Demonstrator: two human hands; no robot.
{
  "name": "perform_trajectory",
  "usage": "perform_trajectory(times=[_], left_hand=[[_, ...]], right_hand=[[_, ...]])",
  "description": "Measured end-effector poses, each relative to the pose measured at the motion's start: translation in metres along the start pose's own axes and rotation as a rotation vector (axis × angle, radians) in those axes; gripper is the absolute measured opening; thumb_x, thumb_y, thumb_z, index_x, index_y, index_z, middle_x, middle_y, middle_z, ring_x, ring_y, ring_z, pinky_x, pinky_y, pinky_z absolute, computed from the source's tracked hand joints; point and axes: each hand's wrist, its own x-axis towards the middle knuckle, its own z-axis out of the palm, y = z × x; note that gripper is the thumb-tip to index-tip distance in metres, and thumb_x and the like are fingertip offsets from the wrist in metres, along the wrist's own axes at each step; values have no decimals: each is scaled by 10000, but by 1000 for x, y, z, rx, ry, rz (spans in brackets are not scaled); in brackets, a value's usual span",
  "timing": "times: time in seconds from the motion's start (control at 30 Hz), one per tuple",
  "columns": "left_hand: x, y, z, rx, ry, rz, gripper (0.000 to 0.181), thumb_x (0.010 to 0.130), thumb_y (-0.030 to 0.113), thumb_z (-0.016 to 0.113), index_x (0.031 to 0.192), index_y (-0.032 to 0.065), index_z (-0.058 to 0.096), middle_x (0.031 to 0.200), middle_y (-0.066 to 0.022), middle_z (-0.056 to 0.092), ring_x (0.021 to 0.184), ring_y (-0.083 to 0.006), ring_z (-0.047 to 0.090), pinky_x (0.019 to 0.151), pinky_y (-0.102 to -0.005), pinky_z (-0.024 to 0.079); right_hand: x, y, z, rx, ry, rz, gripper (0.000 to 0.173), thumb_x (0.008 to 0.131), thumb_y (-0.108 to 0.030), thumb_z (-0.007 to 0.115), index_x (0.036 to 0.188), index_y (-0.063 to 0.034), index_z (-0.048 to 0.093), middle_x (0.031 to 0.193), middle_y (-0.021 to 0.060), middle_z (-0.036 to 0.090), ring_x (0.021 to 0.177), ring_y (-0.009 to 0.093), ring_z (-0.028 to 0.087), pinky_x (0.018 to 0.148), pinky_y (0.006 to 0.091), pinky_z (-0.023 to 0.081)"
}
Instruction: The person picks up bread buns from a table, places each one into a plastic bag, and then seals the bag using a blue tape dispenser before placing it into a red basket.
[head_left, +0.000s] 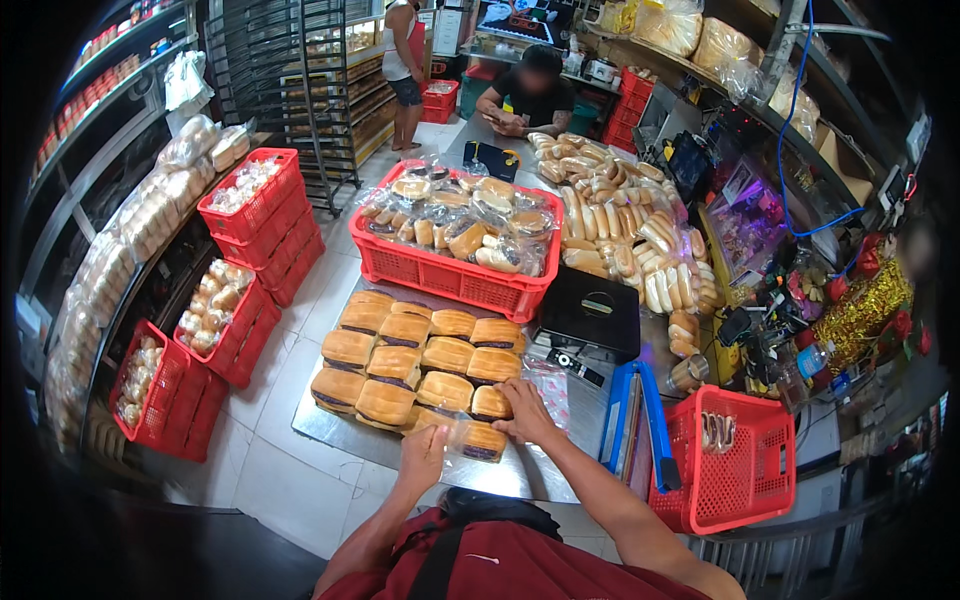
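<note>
Rows of golden bread pieces with dark purple filling (394, 363) lie on the metal table (330, 424) before me. My left hand (424, 452) pinches a clear plastic bag (456, 435) at the front edge of the rows. Beside it, my right hand (527, 412) has its fingers on a filled bread piece (484, 440) at the front right corner. Part of that piece seems to be at the bag's mouth, though the thin plastic makes this hard to see. A stack of printed plastic bags (551, 394) lies just right of my right hand.
A red crate of bagged bread (450, 277) stands behind the rows. To the right are a black box (589, 311), a remote control (575, 367), a blue bag sealer (630, 424) and a red basket (739, 480). Bagged long rolls (600, 217) cover the table's far side, where a person (529, 94) sits.
</note>
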Motion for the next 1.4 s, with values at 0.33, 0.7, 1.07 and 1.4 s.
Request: perform_trajectory(times=[0.33, 0.7, 1.07, 1.4], left_hand=[[-16, -9, -5, -565, -240, -420, 363, 1037, 305, 548, 736, 102, 529, 635, 47, 482, 503, -34, 404, 434, -228, 297], [26, 16, 64, -757, -602, -365, 197, 1004, 188, 595, 1096, 14, 610, 887, 2, 592, 707, -67, 511, 624, -224, 439], [24, 30, 164, -604, -442, -217, 237, 983, 221, 654, 884, 14, 592, 721, -22, 609, 628, -62, 555, 560, -233, 469], [41, 41, 144, -653, -970, -112, 191, 1030, 215, 577, 940, 61, 509, 846, 8, 564, 771, -38, 506, 662, -216, 436]], right_hand=[[0, 8, -14, 643, -37, 638, 411, 877, -447, 708, 1066, -83, 737, 922, 82, 730, 845, 186, 677, 788, 343, 531], [-91, 84, 18, -27, -571, 757, 789, 831, -782, 523, 1102, -77, 750, 1027, 192, 733, 1001, 338, 685, 917, 397, 502], [-128, -14, -40, 957, 267, 581, 353, 827, -228, 825, 1027, -24, 618, 818, 5, 633, 688, 79, 596, 607, 223, 482], [-121, -1, -59, 1351, 140, 442, 842, 759, -99, 848, 1468, -39, 398, 1198, 102, 637, 1038, 184, 630, 873, 320, 538]])
